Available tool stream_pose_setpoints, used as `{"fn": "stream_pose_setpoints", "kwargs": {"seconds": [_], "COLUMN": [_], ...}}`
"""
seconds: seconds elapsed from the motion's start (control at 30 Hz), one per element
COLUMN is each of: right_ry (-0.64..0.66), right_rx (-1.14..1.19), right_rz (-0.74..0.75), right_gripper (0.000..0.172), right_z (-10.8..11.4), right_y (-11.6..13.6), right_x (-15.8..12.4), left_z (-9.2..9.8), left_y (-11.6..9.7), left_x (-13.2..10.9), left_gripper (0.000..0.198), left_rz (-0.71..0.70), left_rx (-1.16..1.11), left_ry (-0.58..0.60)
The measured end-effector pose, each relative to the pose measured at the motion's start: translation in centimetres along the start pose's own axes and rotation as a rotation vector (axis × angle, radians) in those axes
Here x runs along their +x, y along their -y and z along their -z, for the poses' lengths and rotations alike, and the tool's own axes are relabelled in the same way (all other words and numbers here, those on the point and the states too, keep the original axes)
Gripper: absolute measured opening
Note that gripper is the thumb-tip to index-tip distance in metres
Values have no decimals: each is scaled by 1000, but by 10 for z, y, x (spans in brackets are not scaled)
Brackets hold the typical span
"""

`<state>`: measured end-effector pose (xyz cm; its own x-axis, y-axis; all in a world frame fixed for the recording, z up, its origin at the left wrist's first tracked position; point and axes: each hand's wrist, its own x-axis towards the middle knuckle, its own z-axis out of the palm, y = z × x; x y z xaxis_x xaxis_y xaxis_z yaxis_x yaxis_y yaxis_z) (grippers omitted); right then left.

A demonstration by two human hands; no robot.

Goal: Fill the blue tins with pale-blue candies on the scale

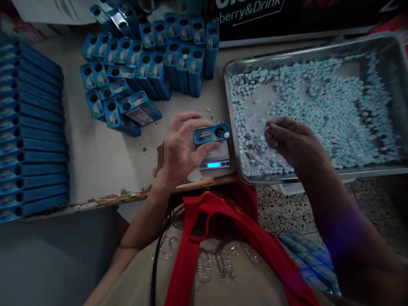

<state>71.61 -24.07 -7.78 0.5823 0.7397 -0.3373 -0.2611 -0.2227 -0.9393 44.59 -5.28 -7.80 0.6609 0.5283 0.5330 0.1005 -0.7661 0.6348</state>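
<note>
My left hand (183, 146) has its thumb and fingers around a small blue candy box (207, 134), upright on a small digital scale (218, 158) with a lit blue display. A round hole shows in the box's top, and one pale candy (226, 135) lies at the hole's edge. Over the left part of a metal tray (231, 102) my right hand (291, 138) is closed, fingertips pinched together; whatever they hold is hidden. Many small pale blue candies (334, 114) are spread across the tray.
Several blue boxes (149, 68) with round holes on top stand at the back of the table, a few tilted. A long row of stacked boxes (35, 127) fills the left side. Behind the tray is a black printed carton (287, 21). The worn wooden table edge (117, 199) runs in front.
</note>
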Motion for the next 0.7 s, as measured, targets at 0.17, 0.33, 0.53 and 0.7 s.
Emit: {"fn": "stream_pose_setpoints", "kwargs": {"seconds": [0.17,0.33,0.53,0.7], "right_ry": [84,166,274,386], "right_rx": [-134,-388,-518,-593], "right_rz": [46,179,305,328], "right_gripper": [30,11,13,14], "right_z": [-20,-40,-69,-86], "right_y": [9,39,63,66], "right_x": [-2,-3,5,10], "left_z": [-20,-16,5,17], "left_y": [-19,-15,7,21], "left_x": [34,31,6,-5], "left_gripper": [5,8,21,23], "left_rz": [-6,243,446,527], "left_rx": [79,-122,-279,-329], "left_ry": [159,98,-40,-103]}}
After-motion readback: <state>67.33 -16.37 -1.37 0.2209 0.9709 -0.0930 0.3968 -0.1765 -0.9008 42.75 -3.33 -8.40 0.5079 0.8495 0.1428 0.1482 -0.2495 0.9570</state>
